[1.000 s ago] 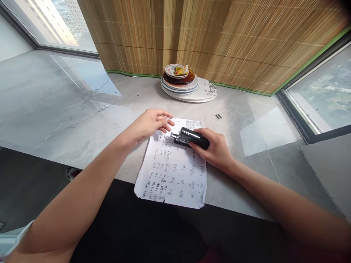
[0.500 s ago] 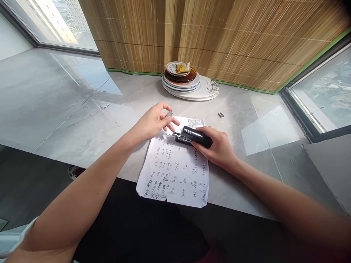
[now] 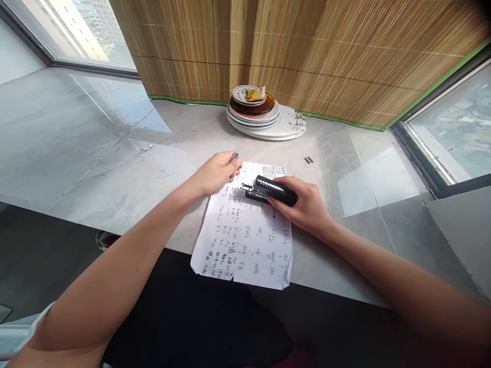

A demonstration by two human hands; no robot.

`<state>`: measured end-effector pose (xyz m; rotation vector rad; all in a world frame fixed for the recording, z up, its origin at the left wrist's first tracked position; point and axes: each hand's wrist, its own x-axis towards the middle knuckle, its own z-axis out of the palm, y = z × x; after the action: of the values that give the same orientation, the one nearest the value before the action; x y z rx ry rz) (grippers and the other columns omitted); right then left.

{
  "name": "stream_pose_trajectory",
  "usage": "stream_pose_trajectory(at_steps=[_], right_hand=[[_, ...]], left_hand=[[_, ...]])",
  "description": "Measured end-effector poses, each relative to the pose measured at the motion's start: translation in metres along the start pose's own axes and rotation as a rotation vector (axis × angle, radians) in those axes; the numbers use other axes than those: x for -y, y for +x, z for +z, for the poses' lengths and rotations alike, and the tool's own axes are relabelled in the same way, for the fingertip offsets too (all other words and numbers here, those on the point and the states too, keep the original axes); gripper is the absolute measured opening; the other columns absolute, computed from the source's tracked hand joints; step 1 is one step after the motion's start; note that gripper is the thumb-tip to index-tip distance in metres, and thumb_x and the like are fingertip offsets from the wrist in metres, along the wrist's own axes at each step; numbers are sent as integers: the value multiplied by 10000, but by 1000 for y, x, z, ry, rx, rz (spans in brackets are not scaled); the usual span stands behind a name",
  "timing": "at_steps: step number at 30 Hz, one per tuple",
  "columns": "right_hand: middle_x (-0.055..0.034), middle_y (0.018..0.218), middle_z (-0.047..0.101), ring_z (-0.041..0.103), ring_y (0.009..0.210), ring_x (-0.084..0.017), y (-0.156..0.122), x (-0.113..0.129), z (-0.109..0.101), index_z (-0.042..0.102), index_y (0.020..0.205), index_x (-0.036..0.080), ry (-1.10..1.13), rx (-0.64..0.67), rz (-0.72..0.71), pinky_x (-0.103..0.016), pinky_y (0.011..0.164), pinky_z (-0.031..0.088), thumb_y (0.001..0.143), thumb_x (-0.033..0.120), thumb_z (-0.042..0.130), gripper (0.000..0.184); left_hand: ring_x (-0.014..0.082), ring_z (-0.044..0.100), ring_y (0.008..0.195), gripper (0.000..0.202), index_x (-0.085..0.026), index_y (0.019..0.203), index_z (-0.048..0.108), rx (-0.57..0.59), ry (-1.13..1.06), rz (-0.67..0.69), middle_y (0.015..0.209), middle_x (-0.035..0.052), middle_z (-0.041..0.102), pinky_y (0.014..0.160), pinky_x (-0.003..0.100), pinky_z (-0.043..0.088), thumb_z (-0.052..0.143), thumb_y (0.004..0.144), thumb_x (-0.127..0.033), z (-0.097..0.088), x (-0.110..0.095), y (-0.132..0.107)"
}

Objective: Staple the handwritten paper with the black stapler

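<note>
A black stapler [image 3: 276, 190] lies over the upper part of a handwritten sheet of paper [image 3: 249, 240], its metal magazine jutting out to the left. My right hand [image 3: 306, 203] is wrapped round the stapler's rear end, thumb on the near side. Left of the stapler, my left hand [image 3: 222, 173] is closed in a pinch. A small grey strip of staples [image 3: 233, 156] sticks up between its thumb and forefinger. The left hand is just above the sheet's upper left edge, apart from the stapler.
Two more staple strips [image 3: 309, 160] lie on the grey marble counter [image 3: 184, 148] at the right. Behind the paper stands a stack of plates [image 3: 255, 120] with a yellow snack packet [image 3: 255, 94] on top. Loose staples [image 3: 146, 148] lie scattered at the left. A bamboo blind [image 3: 268, 46] hangs behind.
My left hand has drawn slightly left and its spread fingers have curled in, with the staple strip now upright in the pinch. The right hand and stapler have stayed put.
</note>
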<state>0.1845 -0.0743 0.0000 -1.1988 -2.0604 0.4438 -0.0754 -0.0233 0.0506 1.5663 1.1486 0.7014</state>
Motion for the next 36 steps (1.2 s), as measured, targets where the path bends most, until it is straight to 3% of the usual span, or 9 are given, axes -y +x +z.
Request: stream_pose_trajectory(at_steps=[4, 9, 17, 27, 36], right_hand=[[-58, 1074, 786, 733, 938, -265, 0, 0, 0, 709, 1157, 276, 8, 3, -2, -443, 800, 593, 918, 345, 741, 251], [-54, 1059, 787, 732, 927, -258, 0, -1, 0, 709, 1150, 266, 17, -7, -15, -440, 804, 595, 909, 322, 750, 251], [-54, 1064, 787, 734, 928, -261, 0, 0, 0, 702, 1150, 271, 14, -2, -8, -444, 798, 594, 911, 324, 746, 249], [-41, 1024, 776, 724, 894, -248, -1, -1, 0, 706, 1130, 282, -6, -4, -7, -433, 780, 596, 912, 332, 741, 226], [-48, 1031, 778, 728, 902, -255, -1, 0, -1, 705, 1141, 279, 6, 0, 5, -445, 788, 604, 914, 349, 739, 240]], left_hand=[[121, 404, 599, 370, -218, 794, 524, 79, -71, -76, 711, 6, 443, 581, 297, 341, 604, 1054, -469, 0, -1, -2], [105, 361, 574, 261, -205, 864, 598, 134, -182, -98, 733, -2, 433, 588, 310, 346, 623, 1045, -392, -2, -7, -4], [137, 456, 648, 192, -193, 967, 646, 103, -146, -50, 738, 10, 479, 663, 311, 422, 565, 1064, -337, -2, -4, -4], [152, 572, 770, 210, -169, 987, 722, 76, -7, 74, 945, 79, 656, 742, 324, 477, 629, 1030, -353, -8, -4, -4], [169, 605, 781, 276, -128, 1076, 782, 82, -159, -45, 902, 102, 673, 759, 336, 513, 600, 1048, -334, -7, -4, -5]])
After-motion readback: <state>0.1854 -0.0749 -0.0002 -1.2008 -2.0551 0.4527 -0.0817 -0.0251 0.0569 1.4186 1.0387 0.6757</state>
